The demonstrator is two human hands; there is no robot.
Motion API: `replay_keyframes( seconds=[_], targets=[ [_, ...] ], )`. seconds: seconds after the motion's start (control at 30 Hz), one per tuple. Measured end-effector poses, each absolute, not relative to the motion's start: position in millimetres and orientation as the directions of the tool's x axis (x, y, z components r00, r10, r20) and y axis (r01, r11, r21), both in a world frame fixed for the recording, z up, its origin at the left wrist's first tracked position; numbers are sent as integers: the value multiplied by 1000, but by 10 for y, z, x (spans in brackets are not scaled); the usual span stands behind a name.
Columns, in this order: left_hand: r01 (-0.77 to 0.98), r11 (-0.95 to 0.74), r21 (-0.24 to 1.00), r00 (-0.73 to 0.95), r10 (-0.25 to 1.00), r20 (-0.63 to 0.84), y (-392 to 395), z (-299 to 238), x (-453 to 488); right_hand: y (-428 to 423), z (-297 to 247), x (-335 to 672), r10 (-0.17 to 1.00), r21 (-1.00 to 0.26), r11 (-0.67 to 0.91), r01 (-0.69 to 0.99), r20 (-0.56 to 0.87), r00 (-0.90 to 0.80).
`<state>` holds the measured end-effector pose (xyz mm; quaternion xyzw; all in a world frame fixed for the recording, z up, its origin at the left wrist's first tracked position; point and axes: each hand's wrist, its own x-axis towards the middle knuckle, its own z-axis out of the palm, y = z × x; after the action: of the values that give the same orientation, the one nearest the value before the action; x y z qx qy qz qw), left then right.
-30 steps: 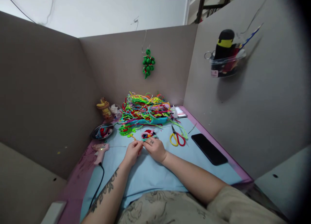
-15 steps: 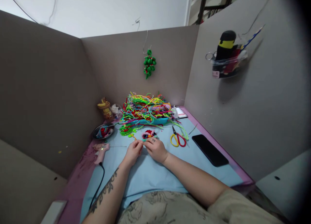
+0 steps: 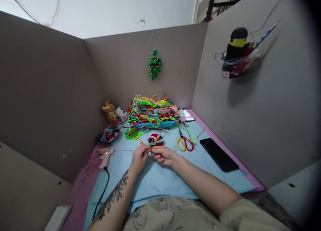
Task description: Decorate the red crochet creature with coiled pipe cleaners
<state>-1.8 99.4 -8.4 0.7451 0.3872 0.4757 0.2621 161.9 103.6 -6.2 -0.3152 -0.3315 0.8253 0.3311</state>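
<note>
Turned palm-side toward the left hand and drawn slightly nearer, the right hand (image 3: 166,156) has uncovered more of the red-and-pink piece (image 3: 155,140), whose near edge it overlapped a second ago. That piece now lies just on the far side of the fingertips, its turquoise band and orange spot showing. The left hand (image 3: 139,158) is closed in a pinch, with an orange stem (image 3: 140,140) poking out beyond its far side. The right hand's fingers are curled, their tips meeting the left's; whether they also grip the stem cannot be told. Far and left of the hands sits a bright green piece (image 3: 131,133); to the right, scissors (image 3: 183,136) lie with yellow and red handles, and farther right a black phone (image 3: 219,154). On the left is a pink glue gun (image 3: 106,157), with a dark bowl (image 3: 98,138) of coloured bits beyond it. At the far side, a tangle of fuzzy stems (image 3: 152,111) heaps over a blue tray (image 3: 167,124). All but the outer edges of the pink table (image 3: 79,192) is covered by light blue cloth (image 3: 160,181). A green ornament (image 3: 155,64) hangs against the far panel (image 3: 120,64).
</note>
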Motion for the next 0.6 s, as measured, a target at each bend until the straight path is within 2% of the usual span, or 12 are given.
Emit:
replay_keyframes(
  seconds=[0.13,0.3,0.47,0.6],
  targets=[
    [338,-622,707,287,783,552,992,-82,-35,1075,-65,1643,700,-690,-637,-345,-329,-634],
    [362,-585,726,240,811,534,1012,-132,-40,1071,-59,1643,700,-689,-629,-360,-301,-648],
    [364,-530,766,182,847,499,1032,-173,-28,1032,-42,1615,787,-760,-508,-406,-218,-577],
    [347,-511,786,194,859,473,1020,-149,-4,1011,-87,1529,886,-842,-339,-420,-135,-444]
  ],
)
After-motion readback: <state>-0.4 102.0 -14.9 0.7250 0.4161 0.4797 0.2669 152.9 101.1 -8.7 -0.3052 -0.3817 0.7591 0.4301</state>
